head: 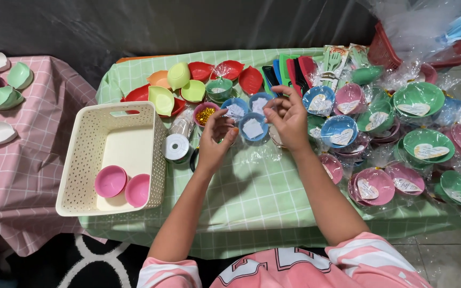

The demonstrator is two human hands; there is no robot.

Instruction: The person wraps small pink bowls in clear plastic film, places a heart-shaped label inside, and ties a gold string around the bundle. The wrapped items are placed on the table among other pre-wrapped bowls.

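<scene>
A basket [81, 160] at the worktop's [252, 197] left holds two bowls [110, 181]. A ribbon spool [177, 146] sits right of it. Wrapped bowls [428, 145] crowd the frame's right; combs [294, 72] lie at upper centre.

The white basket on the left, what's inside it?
Two empty pink bowls sit in the white basket, near its front; the floor under them is covered.

Count: 2 pink bowls [122, 185] in 1 cream perforated basket [81, 160], 4 small blue bowls [253, 128] with white paper by the hands, 1 pink cup of gold bits [205, 114], 1 ribbon spool [177, 147], 2 hands; wrapped bowls at right overlap too much to count.
</scene>
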